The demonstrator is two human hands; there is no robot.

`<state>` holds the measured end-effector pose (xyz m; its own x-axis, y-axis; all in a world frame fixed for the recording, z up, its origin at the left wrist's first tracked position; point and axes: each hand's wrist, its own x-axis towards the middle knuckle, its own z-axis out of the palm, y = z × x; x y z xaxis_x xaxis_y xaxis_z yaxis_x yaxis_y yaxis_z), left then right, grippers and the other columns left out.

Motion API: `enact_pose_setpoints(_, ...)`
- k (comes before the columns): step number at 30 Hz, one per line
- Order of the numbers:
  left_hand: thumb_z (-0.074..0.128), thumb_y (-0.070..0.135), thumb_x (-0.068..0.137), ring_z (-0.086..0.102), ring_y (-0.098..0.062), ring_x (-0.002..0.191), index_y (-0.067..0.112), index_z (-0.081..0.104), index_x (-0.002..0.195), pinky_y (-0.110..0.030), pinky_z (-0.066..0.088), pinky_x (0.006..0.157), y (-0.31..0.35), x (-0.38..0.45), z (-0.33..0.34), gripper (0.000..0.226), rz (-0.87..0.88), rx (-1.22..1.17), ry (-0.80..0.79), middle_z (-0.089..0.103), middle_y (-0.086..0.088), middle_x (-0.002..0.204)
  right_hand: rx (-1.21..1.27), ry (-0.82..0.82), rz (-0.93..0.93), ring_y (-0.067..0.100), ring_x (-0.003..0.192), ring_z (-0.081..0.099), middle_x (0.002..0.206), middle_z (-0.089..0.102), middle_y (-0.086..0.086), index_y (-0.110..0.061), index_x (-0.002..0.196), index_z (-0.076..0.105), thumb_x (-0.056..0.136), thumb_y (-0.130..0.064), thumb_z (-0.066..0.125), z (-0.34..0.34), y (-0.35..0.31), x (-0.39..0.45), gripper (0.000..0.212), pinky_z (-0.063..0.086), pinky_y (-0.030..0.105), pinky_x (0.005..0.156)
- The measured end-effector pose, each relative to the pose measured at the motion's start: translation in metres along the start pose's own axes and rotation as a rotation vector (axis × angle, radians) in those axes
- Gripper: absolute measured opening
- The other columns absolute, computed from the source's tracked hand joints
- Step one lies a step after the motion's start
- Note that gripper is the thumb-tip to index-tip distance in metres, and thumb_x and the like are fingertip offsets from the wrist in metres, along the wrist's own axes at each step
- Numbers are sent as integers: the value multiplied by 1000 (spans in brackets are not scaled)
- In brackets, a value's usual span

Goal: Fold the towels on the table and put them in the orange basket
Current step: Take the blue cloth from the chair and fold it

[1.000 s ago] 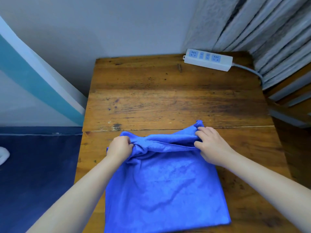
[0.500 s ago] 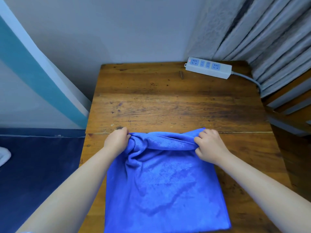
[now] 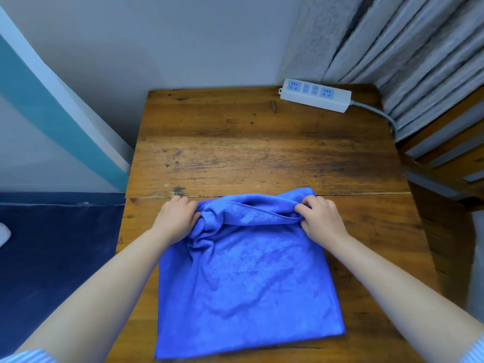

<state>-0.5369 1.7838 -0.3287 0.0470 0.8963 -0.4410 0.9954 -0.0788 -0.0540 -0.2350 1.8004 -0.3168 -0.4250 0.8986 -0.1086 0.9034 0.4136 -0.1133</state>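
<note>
Blue towel lies flat on the near half of the wooden bench, near edge just short of the bench's front edge. Far edge is bunched and lifted. Left hand has its grip closed round the far-left corner, cloth gathered into tight wrinkles there. Right hand pinches the far-right corner, grip narrow, thumb and fingers on the hem. Looks like the start of a fold, far edge about to come toward the body.

Handling, by judgement: soft, light, limp microfiber, no stiffness, will sag between the two hands and cling a bit to the rough wood. Best held at the corners as now, kept taut so the edge stays straight. Left corner is scrunched, may need shaking out.

Farther back: white power strip at the bench's far right, cable running off toward grey curtains.

Orange basket not in view. Other towels not seen either. Fingertips are hidden under cloth.
</note>
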Motion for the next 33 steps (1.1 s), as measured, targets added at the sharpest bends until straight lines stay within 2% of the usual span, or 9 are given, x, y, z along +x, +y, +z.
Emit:
enact_pose_setpoints(7, 34, 31, 98, 54, -31, 101, 3, 54, 94, -39, 41, 77, -21, -16, -28, 34, -136, -131, 199, 61, -14, 103, 59, 53, -73, 28, 48, 61, 54, 59, 11, -5, 53, 62, 38, 4, 79, -11, 6, 6, 25, 51, 36, 52)
enact_pose_setpoints(11, 32, 37, 98, 57, -30, 99, 4, 55, 97, -37, 42, 74, -31, -27, -48, 40, -208, -46, 184, 62, -12, 104, 210, -44, -15, 31, 81, 59, 81, 61, 20, 2, 75, 60, 71, 2, 59, -24, 12, 19, 4, 44, 36, 71)
enact_pose_setpoints(13, 30, 40, 98, 58, -30, 99, 5, 56, 97, -36, 43, 75, -36, -36, -57, 44, -242, -9, 157, 62, -11, 105, 237, -99, 1, 27, 85, 53, 87, 59, 13, -6, 77, 56, 78, -7, 55, -35, 11, 25, 2, 36, 28, 69)
enact_pose_setpoints(15, 30, 41, 98, 59, -30, 100, 5, 56, 97, -36, 43, 76, -41, -41, -63, 45, -260, -11, 141, 62, -11, 105, 267, -138, 10, 23, 79, 50, 84, 56, 9, -12, 74, 50, 80, -9, 52, -46, 11, 29, 7, 33, 24, 64)
enact_pose_setpoints(19, 37, 33, 97, 57, -30, 101, 4, 57, 97, -37, 44, 81, -50, -57, -69, 35, -203, -93, 83, 59, -12, 105, 248, -169, -2, 24, 86, 55, 91, 60, 10, -6, 87, 60, 85, -10, 49, -63, 10, 33, 12, 35, 23, 67)
enact_pose_setpoints(25, 49, 15, 90, 56, -30, 89, 0, 60, 79, -36, 42, 76, -56, -83, -66, 22, -252, -328, 194, 62, -18, 91, 133, -264, -66, 19, 78, 49, 77, 45, -2, -21, 66, 41, 90, -21, 52, -77, -6, 33, 26, 33, 22, 66)
enact_pose_setpoints(27, 52, 12, 87, 56, -29, 87, 8, 51, 64, -35, 42, 73, -59, -89, -63, 23, -262, -386, 204, 57, -14, 82, 83, -335, -109, 17, 79, 47, 76, 44, -4, -25, 63, 36, 89, -22, 55, -81, -10, 31, 32, 35, 22, 66)
enact_pose_setpoints(30, 52, 9, 85, 55, -29, 86, 20, 32, 54, -32, 40, 70, -62, -96, -60, 39, -279, -403, 203, 47, -5, 77, 44, -397, -139, 19, 89, 54, 92, 55, 3, -18, 80, 55, 89, -15, 51, -89, -13, 24, 11, 44, 26, 75)
enact_pose_setpoints(33, 49, 8, 87, 55, -28, 88, 13, 39, 64, -31, 38, 67, -64, -100, -61, 25, -325, -382, 219, 54, -10, 86, 16, -379, -147, 23, 94, 57, 100, 61, 7, -11, 91, 59, 90, -12, 47, -99, -19, 19, 12, 45, 29, 77)
